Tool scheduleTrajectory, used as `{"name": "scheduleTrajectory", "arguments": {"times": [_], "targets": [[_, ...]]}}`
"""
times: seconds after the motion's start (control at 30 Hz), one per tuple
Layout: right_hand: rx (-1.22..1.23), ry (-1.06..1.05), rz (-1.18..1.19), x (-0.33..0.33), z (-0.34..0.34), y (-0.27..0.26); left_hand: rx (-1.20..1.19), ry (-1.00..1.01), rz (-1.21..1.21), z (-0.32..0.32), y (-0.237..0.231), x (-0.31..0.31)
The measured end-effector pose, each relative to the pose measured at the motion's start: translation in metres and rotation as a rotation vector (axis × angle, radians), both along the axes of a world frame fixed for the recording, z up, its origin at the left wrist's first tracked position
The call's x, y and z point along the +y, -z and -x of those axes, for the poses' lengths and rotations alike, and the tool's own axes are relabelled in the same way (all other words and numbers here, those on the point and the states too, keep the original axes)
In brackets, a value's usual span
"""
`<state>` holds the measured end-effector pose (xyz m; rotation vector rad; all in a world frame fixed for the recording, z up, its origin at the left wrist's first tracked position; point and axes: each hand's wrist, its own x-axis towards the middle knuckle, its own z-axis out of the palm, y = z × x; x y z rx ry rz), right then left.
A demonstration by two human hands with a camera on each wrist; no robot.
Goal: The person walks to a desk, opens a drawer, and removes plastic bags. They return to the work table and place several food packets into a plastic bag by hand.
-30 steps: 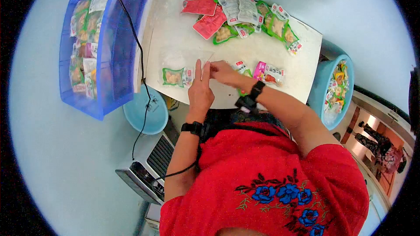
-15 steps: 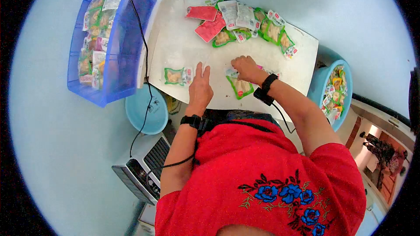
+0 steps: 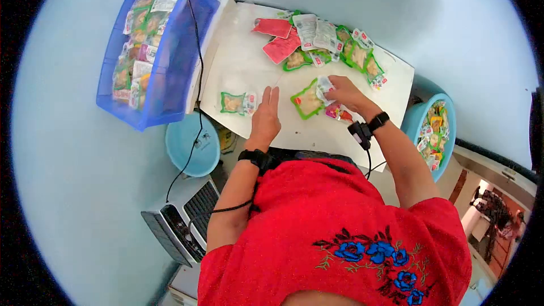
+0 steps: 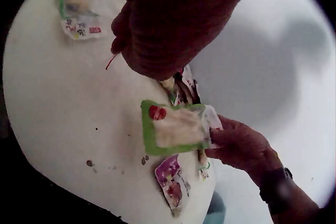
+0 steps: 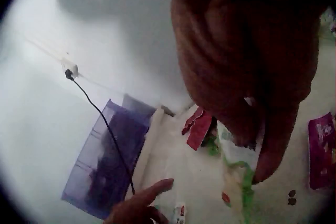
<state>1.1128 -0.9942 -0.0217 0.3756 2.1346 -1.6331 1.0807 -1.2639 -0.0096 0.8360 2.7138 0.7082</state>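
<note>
From my end, I judge the step in hand to be handling 1 green-edged packet (image 3: 307, 101) over the white table (image 3: 238, 56). The right hand (image 3: 347, 95) pinches its white end, thumb and fingers closed across it, and the filled part sticks out toward the left hand (image 3: 265, 119). I cannot tell whether its low edge touches the table.

The left hand has 2 fingers held straight; I can't make out how its others lie or whether they hold any thin film. It rests just beside another packet (image 3: 233, 102).

To do this well, I would keep the pinch firm on that white end, since the heavy half will probably sag, carry it level, and give the purple packet (image 3: 339, 112) lying just under the wrist room so it isn't dragged. The left hand is best kept steady.

Against 0.5 s ago, the held packet has swung round: its white end pointed away from the person and now points to the right, with the right hand at that side. The purple packet, mostly covered then, shows now. The left hand keeps its 2 straight fingers.
</note>
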Motion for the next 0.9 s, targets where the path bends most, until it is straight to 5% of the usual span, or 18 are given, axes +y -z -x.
{"name": "scheduleTrajectory", "arguments": {"times": [0.07, 0.23, 0.9], "targets": [[-0.191, 0.288, 0.44, -0.015, -0.008, -0.024, -0.014, -0.006, -0.007, 0.001, -0.004, -0.001], [-0.218, 0.373, 0.728, -0.043, -0.015, -0.008, -0.028, -0.041, -0.066, 0.0, -0.011, 0.005], [-0.25, 0.368, 1.027, -0.15, 0.046, 0.04, -0.124, -0.065, -0.106, 0.002, -0.022, 0.006]]}}
